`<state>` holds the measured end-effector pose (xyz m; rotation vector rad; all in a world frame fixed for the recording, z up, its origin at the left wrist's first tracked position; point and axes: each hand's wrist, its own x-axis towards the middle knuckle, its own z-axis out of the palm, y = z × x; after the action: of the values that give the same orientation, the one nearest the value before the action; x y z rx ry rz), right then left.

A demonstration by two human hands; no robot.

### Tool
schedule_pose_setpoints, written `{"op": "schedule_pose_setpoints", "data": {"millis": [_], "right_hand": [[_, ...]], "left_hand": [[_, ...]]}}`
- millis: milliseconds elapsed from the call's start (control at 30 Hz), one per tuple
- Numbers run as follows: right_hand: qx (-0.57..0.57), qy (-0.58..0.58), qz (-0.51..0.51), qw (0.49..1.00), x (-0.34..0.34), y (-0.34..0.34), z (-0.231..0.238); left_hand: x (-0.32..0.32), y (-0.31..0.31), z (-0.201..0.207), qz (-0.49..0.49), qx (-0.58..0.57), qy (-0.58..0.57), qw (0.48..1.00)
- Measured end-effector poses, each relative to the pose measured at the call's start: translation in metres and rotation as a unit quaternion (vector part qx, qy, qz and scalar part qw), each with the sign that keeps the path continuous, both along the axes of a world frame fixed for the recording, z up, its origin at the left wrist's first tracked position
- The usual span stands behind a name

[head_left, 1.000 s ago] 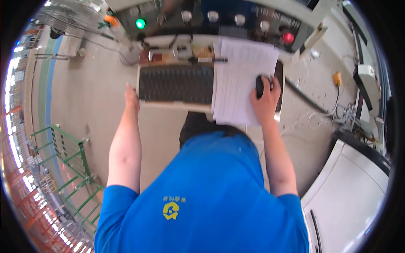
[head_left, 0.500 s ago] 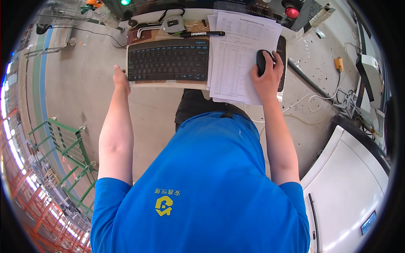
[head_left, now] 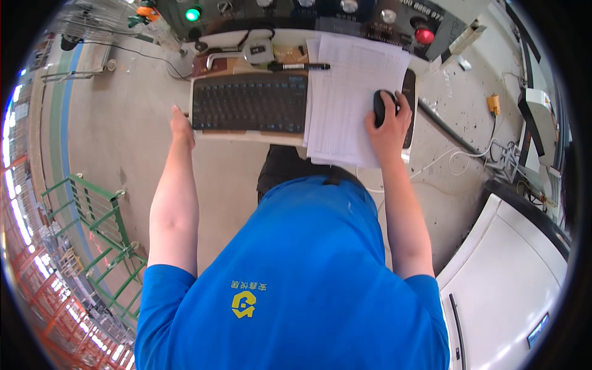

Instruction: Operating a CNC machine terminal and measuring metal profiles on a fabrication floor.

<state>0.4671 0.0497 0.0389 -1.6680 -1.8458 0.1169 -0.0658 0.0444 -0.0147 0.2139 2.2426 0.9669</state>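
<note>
My right hand (head_left: 388, 127) is wrapped over a black computer mouse (head_left: 380, 110), which rests on printed paper sheets (head_left: 339, 105). At the left edge of a pale shelf (head_left: 246, 138), my left hand (head_left: 181, 128) touches the side. One digit points away from me; the other fingers are hidden by the shelf. A black keyboard (head_left: 250, 103) lies between my hands, left of the papers. Behind it sit a black marker pen (head_left: 299, 66), a tape measure (head_left: 258, 52) and a bent hex key (head_left: 219, 57).
A dark control panel (head_left: 283, 20) with a lit green button (head_left: 193, 13) and a red knob (head_left: 424, 36) stands beyond the shelf. To the left is a green metal rack (head_left: 98, 209). White machine housing (head_left: 505, 277) and loose cables (head_left: 459, 161) are on the right.
The view has tilted, so the shelf and its things sit lower and more of the panel shows. My right hand stays on the mouse, my left at the shelf's edge.
</note>
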Motion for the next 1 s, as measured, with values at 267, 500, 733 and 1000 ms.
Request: {"op": "schedule_pose_setpoints", "data": {"millis": [267,500,733,1000], "right_hand": [[-0.009,-0.001,0.004,1.0,0.0,-0.017,-0.003],[-0.026,0.004,0.003,1.0,-0.003,-0.014,0.007],[-0.028,0.008,0.002,1.0,-0.005,-0.007,0.01],[-0.019,0.002,0.002,1.0,0.0,-0.024,-0.002]], "left_hand": [[0.003,-0.024,-0.009,-0.035,-0.015,0.035,0.999],[0.013,-0.017,0.01,-0.041,-0.002,0.019,0.999],[0.006,-0.011,0.002,-0.027,0.004,0.03,0.999],[-0.005,-0.027,-0.02,-0.058,-0.033,0.03,0.997]]}}
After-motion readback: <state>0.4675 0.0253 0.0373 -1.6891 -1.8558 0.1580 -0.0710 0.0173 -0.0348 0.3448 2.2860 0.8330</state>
